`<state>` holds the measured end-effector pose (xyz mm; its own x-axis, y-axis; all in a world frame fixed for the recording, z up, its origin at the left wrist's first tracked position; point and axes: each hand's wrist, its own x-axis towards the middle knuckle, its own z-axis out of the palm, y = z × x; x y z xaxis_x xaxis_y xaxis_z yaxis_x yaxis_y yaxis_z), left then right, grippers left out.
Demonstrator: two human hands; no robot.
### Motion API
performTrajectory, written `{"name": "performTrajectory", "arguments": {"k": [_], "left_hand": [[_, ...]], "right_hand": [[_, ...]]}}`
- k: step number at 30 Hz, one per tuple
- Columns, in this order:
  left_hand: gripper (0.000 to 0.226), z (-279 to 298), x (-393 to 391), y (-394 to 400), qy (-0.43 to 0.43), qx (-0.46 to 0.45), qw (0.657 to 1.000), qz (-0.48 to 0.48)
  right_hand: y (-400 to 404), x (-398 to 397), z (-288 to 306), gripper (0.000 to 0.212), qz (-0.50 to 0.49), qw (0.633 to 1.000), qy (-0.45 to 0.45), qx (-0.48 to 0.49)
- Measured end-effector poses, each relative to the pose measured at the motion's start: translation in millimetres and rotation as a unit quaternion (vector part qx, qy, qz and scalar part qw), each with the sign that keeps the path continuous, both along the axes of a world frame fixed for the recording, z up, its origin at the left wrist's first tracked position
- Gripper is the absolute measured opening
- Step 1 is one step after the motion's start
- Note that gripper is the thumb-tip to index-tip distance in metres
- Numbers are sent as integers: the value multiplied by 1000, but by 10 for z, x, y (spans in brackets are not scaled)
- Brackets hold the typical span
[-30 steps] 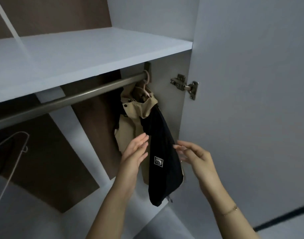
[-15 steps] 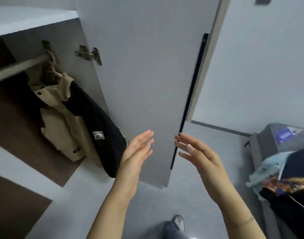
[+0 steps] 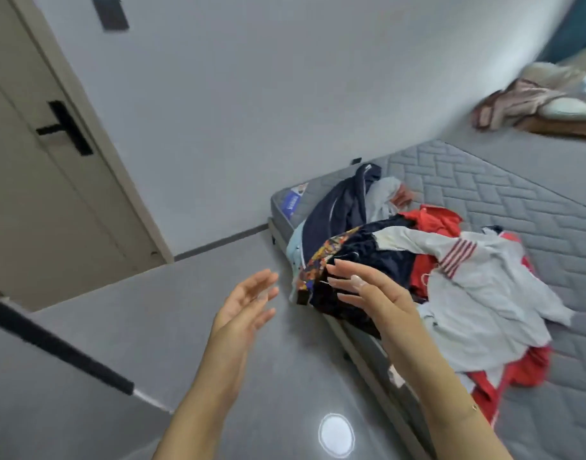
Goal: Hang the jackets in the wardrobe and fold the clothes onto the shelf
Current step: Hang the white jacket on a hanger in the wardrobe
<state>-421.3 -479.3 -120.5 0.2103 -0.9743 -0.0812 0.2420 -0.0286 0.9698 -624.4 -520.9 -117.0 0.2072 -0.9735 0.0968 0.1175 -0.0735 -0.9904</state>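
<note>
A grey floor runs to a quilted mattress. Nearest, the left hand and right hand hover with fingers spread, holding nothing. Beyond them, the clothes pile on the mattress edge looks soft and light; likely best gathered by a garment's collar or shoulders.

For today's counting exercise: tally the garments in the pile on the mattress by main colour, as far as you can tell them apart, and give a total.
Dark navy garments: 2, one long at the back, one with a patterned band
White or pale grey: 2, front, back
Red: 1 at least
Light blue: 1
Total: 6; overlaps may hide more.
</note>
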Motion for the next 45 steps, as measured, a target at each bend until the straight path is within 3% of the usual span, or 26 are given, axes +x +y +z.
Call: {"name": "performTrajectory", "arguments": {"k": [7,16,25,30,36,40,42,43,45], "left_hand": [[36,-168,-1950,-863,-18,16,974,-224],[25,-570,-3490,-1746,-70,95,914,-387],[27,-1133,-4429,-3111,-52,169,882,-436],[28,-1476,-4715,-3826,-76,192,877,-433],[27,-1834,-5183,-4434,-94,194,890,-403],[27,-2209,-5610,-4859,-166,183,889,-385],[32,-2452,-5830,-5105,-269,168,878,-359],[36,-2595,-5952,-5235,-355,145,857,-345],[41,-2846,-6184,-5481,-523,81,774,-347]], "right_hand": [[-132,-1944,-193,27,-198,979,-5,53],[-260,-3121,-596,27,-366,924,-56,93],[-1268,-3763,-885,26,-470,863,-50,176],[-1905,-3978,-1121,25,-482,850,-56,203],[-2622,-4474,-1425,23,-450,861,-56,232],[-3185,-4980,-1823,25,-439,860,-71,250],[-3454,-5246,-2075,26,-405,868,-73,277],[-3596,-5410,-2207,25,-383,875,-69,289],[-3870,-5713,-2426,24,-346,883,-52,314]]}}
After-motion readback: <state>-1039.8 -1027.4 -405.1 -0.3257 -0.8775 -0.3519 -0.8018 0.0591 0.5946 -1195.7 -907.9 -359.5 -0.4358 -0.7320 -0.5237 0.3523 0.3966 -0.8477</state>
